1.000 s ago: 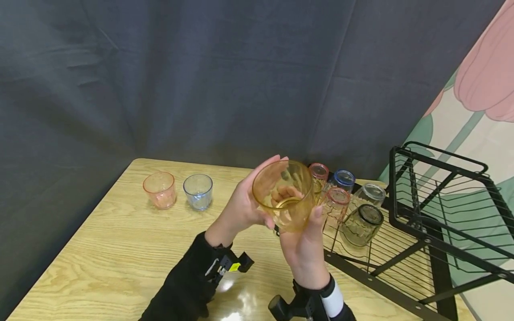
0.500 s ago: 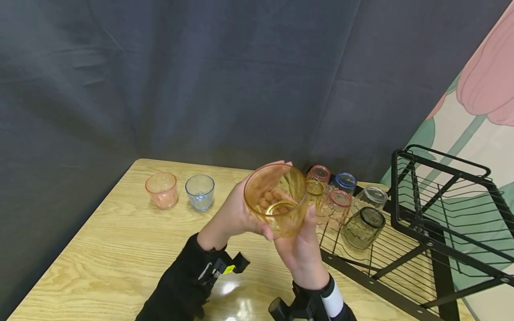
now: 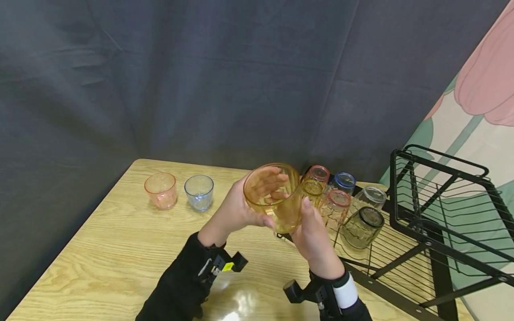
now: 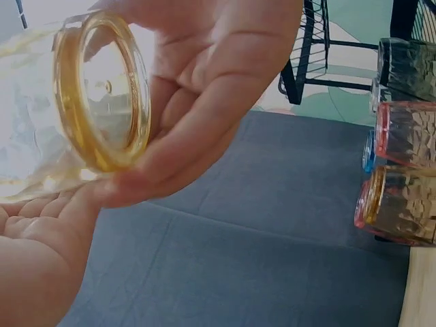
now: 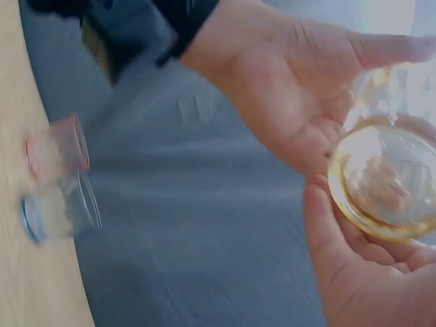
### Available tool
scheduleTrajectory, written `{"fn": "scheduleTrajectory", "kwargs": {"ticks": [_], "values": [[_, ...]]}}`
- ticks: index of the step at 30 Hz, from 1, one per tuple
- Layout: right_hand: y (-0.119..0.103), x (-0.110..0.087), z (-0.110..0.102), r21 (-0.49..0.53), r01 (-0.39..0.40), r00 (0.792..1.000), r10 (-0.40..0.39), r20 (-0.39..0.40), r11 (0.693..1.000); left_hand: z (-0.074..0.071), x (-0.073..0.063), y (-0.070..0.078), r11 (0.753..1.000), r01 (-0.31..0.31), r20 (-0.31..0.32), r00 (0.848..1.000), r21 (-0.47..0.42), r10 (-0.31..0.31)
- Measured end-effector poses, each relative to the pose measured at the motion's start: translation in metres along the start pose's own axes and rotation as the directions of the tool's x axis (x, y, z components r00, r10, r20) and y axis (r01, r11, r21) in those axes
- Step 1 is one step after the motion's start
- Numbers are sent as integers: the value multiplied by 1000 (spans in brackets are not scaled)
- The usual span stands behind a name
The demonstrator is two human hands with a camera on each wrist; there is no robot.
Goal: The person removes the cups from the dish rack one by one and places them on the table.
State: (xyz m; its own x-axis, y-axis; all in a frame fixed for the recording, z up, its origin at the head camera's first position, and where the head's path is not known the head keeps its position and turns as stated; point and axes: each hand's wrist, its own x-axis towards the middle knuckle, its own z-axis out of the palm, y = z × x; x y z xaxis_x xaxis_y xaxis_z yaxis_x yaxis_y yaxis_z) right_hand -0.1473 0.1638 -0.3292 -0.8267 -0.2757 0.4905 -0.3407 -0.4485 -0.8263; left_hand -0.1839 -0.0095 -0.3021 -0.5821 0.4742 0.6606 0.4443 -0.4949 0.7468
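An amber drinking glass is held up above the table between both hands, its mouth tilted toward the head camera. My left hand grips its left side, with fingers round the far side showing through the glass. On the right side, the thumb of my right hand presses near the wall, and its other fingers are partly hidden behind the glass. In the left wrist view the thick ringed base of the glass faces the camera. The right wrist view shows that base and both hands around the glass.
A black two-tier wire rack stands at right, its lower tier bearing several upturned glasses, including a smoky glass in front. On the wooden table, a pink glass and a pale blue glass stand upright at left. A dark curtain hangs behind.
The amber glass has shifted slightly left and turned in the hands. Between the last two frames, my right hand and wrist moved right. The glasses on the table and rack stay put.
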Motion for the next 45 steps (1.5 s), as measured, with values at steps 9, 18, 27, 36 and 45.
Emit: {"fn": "scheduleTrajectory", "kwargs": {"ticks": [9, 18, 27, 36, 45], "values": [[-14, 0, -23, -452, -167, 984, 119, -132, 876, -12, 0, -10, 985, 94, -59, 995, 146, -86], [-22, 16, -63, -868, -350, 936, 101, -337, 351, -43, -7, -36, 932, 263, -260, 945, 251, -196], [-33, 25, -100, -906, -375, 921, 36, -389, -197, -69, -21, -70, 817, 492, -455, 827, 302, -330], [-37, 29, -132, -803, -489, 760, 285, -584, -342, -88, -39, -104, 726, 630, -580, 711, 276, -396], [-37, 31, -156, -763, -498, 648, 407, -643, -412, -101, -52, -129, 673, 691, -649, 644, 266, -405]]}}
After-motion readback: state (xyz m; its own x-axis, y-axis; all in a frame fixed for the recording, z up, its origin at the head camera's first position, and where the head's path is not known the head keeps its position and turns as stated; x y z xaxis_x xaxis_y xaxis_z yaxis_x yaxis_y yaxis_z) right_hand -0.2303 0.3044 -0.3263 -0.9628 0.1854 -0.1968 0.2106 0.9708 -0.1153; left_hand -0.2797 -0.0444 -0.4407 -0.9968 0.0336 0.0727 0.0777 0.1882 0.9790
